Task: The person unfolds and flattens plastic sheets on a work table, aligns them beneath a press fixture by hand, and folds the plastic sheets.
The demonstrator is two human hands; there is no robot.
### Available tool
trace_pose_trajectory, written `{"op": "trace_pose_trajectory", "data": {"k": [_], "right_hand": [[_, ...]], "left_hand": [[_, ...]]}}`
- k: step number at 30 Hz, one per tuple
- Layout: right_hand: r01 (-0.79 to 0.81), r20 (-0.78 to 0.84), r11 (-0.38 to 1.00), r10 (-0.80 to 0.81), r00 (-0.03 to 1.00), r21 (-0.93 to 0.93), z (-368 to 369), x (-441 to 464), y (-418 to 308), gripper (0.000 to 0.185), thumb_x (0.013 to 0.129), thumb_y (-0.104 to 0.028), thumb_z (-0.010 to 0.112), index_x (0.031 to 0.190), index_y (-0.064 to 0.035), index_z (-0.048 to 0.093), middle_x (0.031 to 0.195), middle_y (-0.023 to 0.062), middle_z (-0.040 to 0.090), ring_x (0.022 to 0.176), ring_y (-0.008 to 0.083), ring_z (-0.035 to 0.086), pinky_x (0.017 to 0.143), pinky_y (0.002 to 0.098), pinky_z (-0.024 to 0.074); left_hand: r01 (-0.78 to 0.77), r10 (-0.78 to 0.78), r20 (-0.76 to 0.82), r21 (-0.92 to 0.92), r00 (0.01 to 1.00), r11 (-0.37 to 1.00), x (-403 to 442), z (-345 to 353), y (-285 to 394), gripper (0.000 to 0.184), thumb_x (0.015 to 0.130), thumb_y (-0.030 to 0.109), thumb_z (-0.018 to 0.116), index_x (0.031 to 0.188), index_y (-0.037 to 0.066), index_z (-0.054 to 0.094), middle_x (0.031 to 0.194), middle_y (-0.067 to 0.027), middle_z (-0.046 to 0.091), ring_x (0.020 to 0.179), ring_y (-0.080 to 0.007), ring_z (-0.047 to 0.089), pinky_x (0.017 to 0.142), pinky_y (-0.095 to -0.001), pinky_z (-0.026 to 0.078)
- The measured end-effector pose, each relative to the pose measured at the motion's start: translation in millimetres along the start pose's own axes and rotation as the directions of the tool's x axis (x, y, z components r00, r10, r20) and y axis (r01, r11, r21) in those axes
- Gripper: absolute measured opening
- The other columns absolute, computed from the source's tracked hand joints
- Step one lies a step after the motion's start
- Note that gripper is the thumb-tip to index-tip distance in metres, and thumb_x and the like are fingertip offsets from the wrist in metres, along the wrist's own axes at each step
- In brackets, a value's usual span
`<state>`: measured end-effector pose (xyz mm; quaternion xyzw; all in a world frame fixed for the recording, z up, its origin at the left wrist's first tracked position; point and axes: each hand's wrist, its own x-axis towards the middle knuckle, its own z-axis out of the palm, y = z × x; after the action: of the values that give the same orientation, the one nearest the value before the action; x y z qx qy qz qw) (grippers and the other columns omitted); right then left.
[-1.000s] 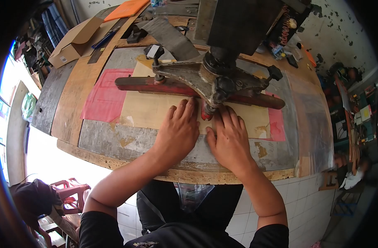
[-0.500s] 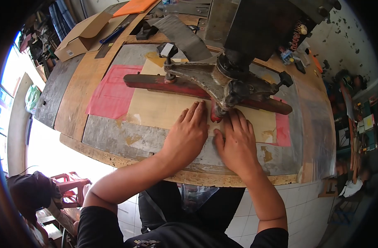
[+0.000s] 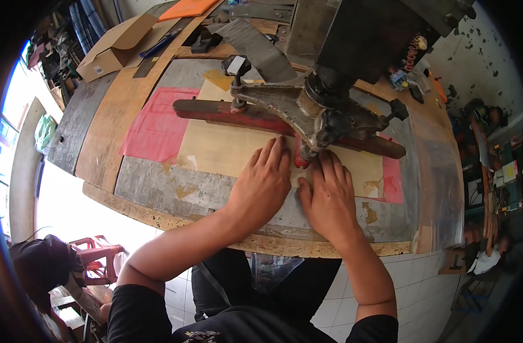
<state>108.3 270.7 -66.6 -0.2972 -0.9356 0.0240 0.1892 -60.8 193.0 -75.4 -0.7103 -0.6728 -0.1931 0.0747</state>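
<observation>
Both hands lie palm down near the middle of the table's near edge: the left hand point(image 3: 259, 182) and the right hand point(image 3: 331, 200) rest on the near side of a cream sheet point(image 3: 216, 150), fingers stretched forward and close together. The right thumb stands apart from its fingers; whether the left thumb does cannot be told. The sheet lies across the middle of the table point(image 3: 296, 246), with pink sheet point(image 3: 158, 121) showing past its left and right ends. A red bar point(image 3: 210, 108) crosses above it, under a metal press point(image 3: 284, 100), whose red tip point(image 3: 300, 158) sits between the fingertips. A cardboard box point(image 3: 114, 48) stands by the table's far left corner, and clear plastic point(image 3: 438, 197) covers the right edge.
</observation>
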Motion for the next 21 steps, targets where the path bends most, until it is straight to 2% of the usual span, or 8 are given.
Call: {"op": "trace_pose_trajectory", "data": {"k": [2, 5, 7, 21], "right_hand": [[0.007, 0.014, 0.999, -0.007, 1.0, -0.051, 1.0, -0.4, 1.2, 0.054, 0.096, -0.022, 0.065, 0.138, 0.0102, 0.058, 0.152, 0.0245, 0.05, 0.138, 0.0383, 0.049, 0.111, 0.0482, 0.0419], [0.004, 0.016, 0.998, -0.003, 1.0, -0.056, 1.9, -0.8, 1.6, 0.054, 0.096, -0.022, 0.065, 0.139, 0.01, 0.057, 0.153, 0.0244, 0.049, 0.138, 0.0385, 0.048, 0.111, 0.0485, 0.0414], [0.003, 0.018, 0.998, -0.002, 1.0, -0.055, 2.3, -1.2, 1.6, 0.054, 0.096, -0.023, 0.065, 0.139, 0.0099, 0.057, 0.153, 0.0244, 0.049, 0.138, 0.0386, 0.048, 0.111, 0.0487, 0.0411], [0.015, 0.013, 0.997, -0.015, 1.0, -0.071, 2.2, -1.5, 1.1, 0.053, 0.097, -0.022, 0.064, 0.138, 0.0105, 0.058, 0.152, 0.0253, 0.05, 0.139, 0.0388, 0.048, 0.112, 0.0487, 0.041]], "left_hand": [[-0.001, 0.001, -0.025, 0.003, 1.0, 1.0, 0.0, 0.9, 0.1, 0.042, 0.094, 0.015, 0.059, 0.126, -0.013, 0.059, 0.145, -0.03, 0.053, 0.14, -0.0395, 0.048, 0.115, -0.0457, 0.042], [0.002, -0.002, -0.023, -0.002, 1.0, 1.0, 0.4, 0.5, -0.1, 0.042, 0.095, 0.015, 0.058, 0.127, -0.012, 0.058, 0.145, -0.0304, 0.053, 0.14, -0.0395, 0.048, 0.115, -0.0453, 0.041], [0.019, -0.019, 0.016, -0.025, 1.0, 1.0, 0.5, 0.3, 0.0, 0.047, 0.098, 0.014, 0.057, 0.136, -0.012, 0.052, 0.147, -0.0305, 0.051, 0.141, -0.0401, 0.048, 0.117, -0.047, 0.04], [0.012, -0.012, 0.001, 0.006, 1.0, 1.0, -3.0, 1.9, 0.8, 0.044, 0.099, 0.014, 0.055, 0.134, -0.012, 0.053, 0.148, -0.0317, 0.051, 0.142, -0.0413, 0.048, 0.118, -0.0478, 0.038]]}}
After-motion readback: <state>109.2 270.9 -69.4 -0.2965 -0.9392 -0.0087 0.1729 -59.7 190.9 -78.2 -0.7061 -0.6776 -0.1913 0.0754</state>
